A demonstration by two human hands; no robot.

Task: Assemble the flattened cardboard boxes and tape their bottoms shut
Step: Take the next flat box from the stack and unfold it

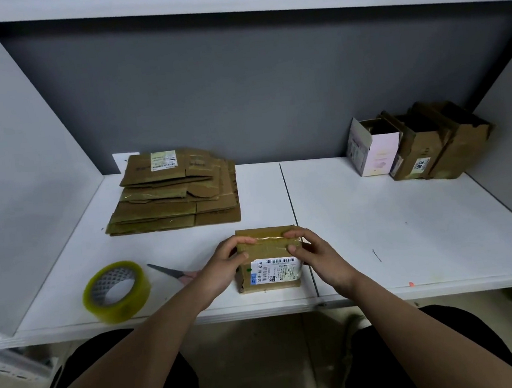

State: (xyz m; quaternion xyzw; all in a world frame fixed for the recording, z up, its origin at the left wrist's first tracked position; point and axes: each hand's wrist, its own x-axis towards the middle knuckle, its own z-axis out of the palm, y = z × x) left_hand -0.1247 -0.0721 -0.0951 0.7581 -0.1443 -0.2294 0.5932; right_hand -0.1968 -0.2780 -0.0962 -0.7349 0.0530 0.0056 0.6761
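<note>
- cardboard box (269, 257) sits at the front edge of the tabletop (378, 228), near the middle, taped bottom facing up.
- left hand (224, 268) and right hand (315, 255) hold its sides; fingers (245, 241) curled over the tape strip (269, 240), pressing it down.
- risk: uneven pressure leaves wrinkles or a lifted tape end, so the flaps may spring open.
- white label (275, 269) reads roughly "501e-m1 a21b"; remaining print too small to read.

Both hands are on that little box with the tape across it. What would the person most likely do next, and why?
Probably carry the box over to the assembled boxes at the far right. Tape already spans its top seam, and the left hand and right hand grip its two sides as if finishing.
</note>
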